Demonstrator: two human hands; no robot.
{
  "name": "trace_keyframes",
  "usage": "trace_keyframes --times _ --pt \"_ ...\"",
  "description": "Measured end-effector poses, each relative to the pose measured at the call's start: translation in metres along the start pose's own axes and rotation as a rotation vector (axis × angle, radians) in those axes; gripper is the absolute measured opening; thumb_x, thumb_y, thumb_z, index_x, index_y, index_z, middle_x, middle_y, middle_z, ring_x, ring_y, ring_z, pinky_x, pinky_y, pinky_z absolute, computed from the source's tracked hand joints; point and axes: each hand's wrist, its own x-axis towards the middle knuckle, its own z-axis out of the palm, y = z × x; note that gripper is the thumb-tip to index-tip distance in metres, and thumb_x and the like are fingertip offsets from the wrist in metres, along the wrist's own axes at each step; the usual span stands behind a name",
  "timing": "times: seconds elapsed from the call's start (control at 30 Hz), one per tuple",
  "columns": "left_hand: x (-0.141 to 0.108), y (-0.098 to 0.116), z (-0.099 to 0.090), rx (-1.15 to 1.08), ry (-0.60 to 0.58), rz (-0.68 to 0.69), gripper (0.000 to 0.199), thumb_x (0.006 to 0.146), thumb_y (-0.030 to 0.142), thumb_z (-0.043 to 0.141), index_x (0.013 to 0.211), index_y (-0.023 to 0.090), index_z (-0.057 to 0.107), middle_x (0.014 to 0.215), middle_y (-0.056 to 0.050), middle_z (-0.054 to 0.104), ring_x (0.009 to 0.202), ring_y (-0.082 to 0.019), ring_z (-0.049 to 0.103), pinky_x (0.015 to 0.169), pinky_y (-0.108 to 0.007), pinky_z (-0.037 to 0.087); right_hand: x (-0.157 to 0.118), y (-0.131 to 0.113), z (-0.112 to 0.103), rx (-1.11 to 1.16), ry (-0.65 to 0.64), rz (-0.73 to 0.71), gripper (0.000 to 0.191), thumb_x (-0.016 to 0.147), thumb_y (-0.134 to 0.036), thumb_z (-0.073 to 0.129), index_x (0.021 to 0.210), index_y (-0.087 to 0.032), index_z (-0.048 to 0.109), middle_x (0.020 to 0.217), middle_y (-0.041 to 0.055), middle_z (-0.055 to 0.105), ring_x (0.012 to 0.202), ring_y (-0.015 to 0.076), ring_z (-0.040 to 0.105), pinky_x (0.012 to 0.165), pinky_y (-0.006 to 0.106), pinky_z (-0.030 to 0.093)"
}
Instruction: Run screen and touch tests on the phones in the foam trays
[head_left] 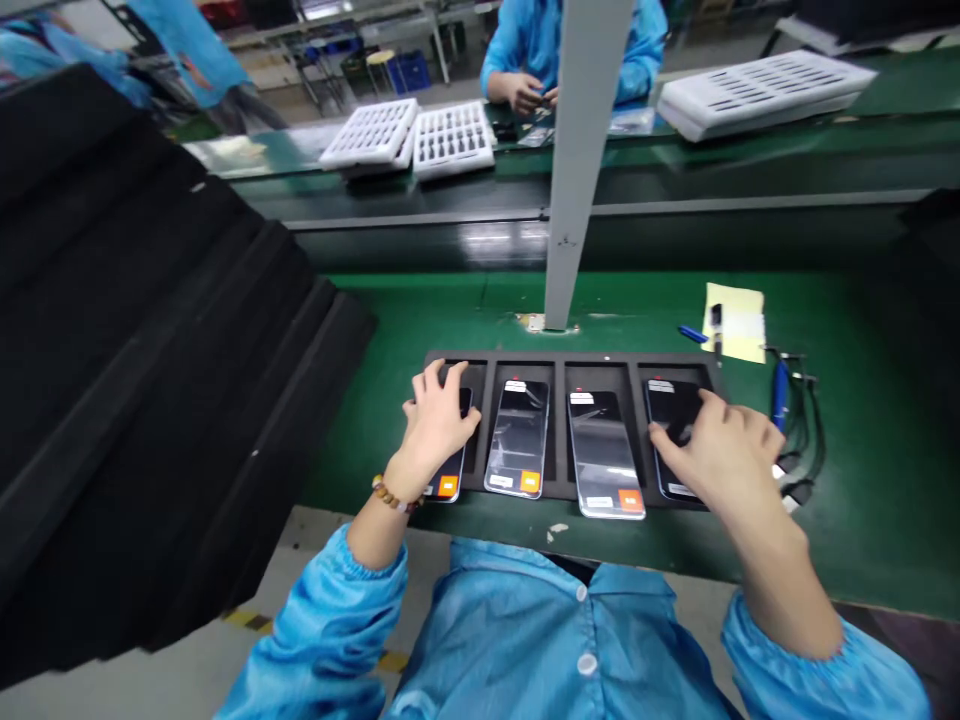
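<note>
A black foam tray (560, 430) with several compartments lies on the green bench, a smartphone at each one. My left hand (433, 425) spans the leftmost smartphone (448, 470), its thumb by the right edge and its fingers curled over the upper part. At the far right, my right hand (724, 450) grips another smartphone (670, 430), thumb over the screen; its other fingers partly hide the right edge. Between my hands are a smartphone with an orange label (519, 435) and a second orange-labelled smartphone (606, 450), whose lower end overhangs the tray's front edge.
Stacked black foam trays (150, 380) rise at the left. A grey post (577, 170) stands behind the tray. To the right lie a yellow paper (735, 322), a blue-handled tool (780, 392) and cables (814, 440). Across the conveyor (420, 245), a co-worker's hands (525, 92) are near white trays (454, 140).
</note>
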Motion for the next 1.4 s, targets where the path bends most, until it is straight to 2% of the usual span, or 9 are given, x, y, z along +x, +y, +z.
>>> trace_keyframes --times 0.1,0.37,0.57,0.8,0.9,1.07,1.17,1.3,1.4 --pt "0.001 0.001 0.001 0.033 -0.005 -0.010 0.068 0.096 0.027 0.067 0.161 0.027 0.047 0.163 -0.020 0.044 0.147 -0.045 0.045 0.106 -0.075 0.056 0.009 -0.013 -0.013 -0.085 -0.173 0.091 0.082 0.095 -0.060 0.059 0.148 0.001 0.049 0.121 0.0307 0.070 0.122 0.0473 0.058 0.104 0.054 0.037" --pt "-0.004 0.000 0.007 0.018 0.032 0.015 0.061 0.096 0.021 0.064 0.155 0.026 0.051 0.149 -0.018 0.048 0.137 -0.041 0.051 0.106 -0.070 0.056 0.022 -0.017 -0.025 -0.094 -0.250 0.145 0.079 0.087 -0.063 0.071 0.134 -0.001 0.055 0.115 0.0305 0.072 0.119 0.0479 0.060 0.100 0.050 0.036" --pt "-0.012 -0.009 0.002 -0.011 0.040 0.018 0.068 0.095 0.029 0.069 0.159 0.027 0.046 0.152 -0.018 0.048 0.141 -0.042 0.048 0.102 -0.066 0.060 0.010 -0.018 -0.035 -0.111 -0.255 0.098 0.088 0.095 -0.060 0.060 0.152 0.004 0.040 0.122 0.0316 0.072 0.124 0.0465 0.061 0.103 0.050 0.035" --pt "-0.013 -0.006 0.004 -0.064 0.051 0.018 0.073 0.093 0.028 0.070 0.161 0.028 0.042 0.152 -0.019 0.046 0.142 -0.043 0.047 0.103 -0.067 0.058 0.004 -0.021 -0.035 -0.130 -0.219 0.096 0.087 0.097 -0.060 0.054 0.152 0.006 0.044 0.118 0.0335 0.072 0.120 0.0500 0.062 0.102 0.054 0.038" --pt "-0.009 -0.016 0.006 -0.107 0.050 0.015 0.076 0.092 0.028 0.072 0.162 0.029 0.041 0.152 -0.018 0.045 0.143 -0.043 0.046 0.107 -0.068 0.055 0.000 -0.014 -0.030 -0.072 -0.182 0.061 0.091 0.101 -0.065 0.043 0.155 0.007 0.043 0.118 0.0368 0.071 0.122 0.0537 0.060 0.100 0.058 0.039" --pt "-0.009 -0.045 0.001 -0.298 0.057 0.077 0.088 0.087 0.033 0.081 0.163 0.029 0.037 0.146 -0.015 0.045 0.141 -0.037 0.046 0.123 -0.063 0.044 -0.010 0.006 -0.024 0.089 -0.122 0.127 0.096 0.099 -0.079 0.039 0.162 -0.006 0.044 0.119 0.0301 0.074 0.129 0.0537 0.059 0.102 0.064 0.039" --pt "-0.011 -0.039 0.002 -0.265 0.072 0.104 0.091 0.086 0.034 0.082 0.164 0.029 0.035 0.151 -0.016 0.043 0.142 -0.038 0.045 0.122 -0.063 0.045 -0.013 0.008 -0.026 0.165 -0.094 0.137 0.094 0.100 -0.080 0.041 0.161 -0.009 0.046 0.131 0.0303 0.071 0.139 0.0516 0.053 0.106 0.063 0.037" --pt "-0.011 -0.016 0.011 -0.139 0.063 0.026 0.082 0.089 0.027 0.074 0.163 0.029 0.039 0.156 -0.018 0.040 0.142 -0.043 0.044 0.109 -0.066 0.053 -0.017 -0.023 -0.037 0.273 -0.047 0.035 0.074 0.104 -0.072 0.046 0.154 -0.019 0.055 0.134 0.0207 0.072 0.132 0.0459 0.055 0.105 0.059 0.037" --pt "-0.010 -0.013 0.014 -0.127 0.043 0.015 0.077 0.090 0.023 0.070 0.161 0.027 0.041 0.152 -0.018 0.042 0.140 -0.042 0.045 0.109 -0.066 0.053 -0.024 -0.061 -0.044 0.285 -0.082 -0.116 0.072 0.107 -0.069 0.044 0.155 -0.016 0.052 0.123 0.0188 0.075 0.124 0.0411 0.057 0.104 0.054 0.036"
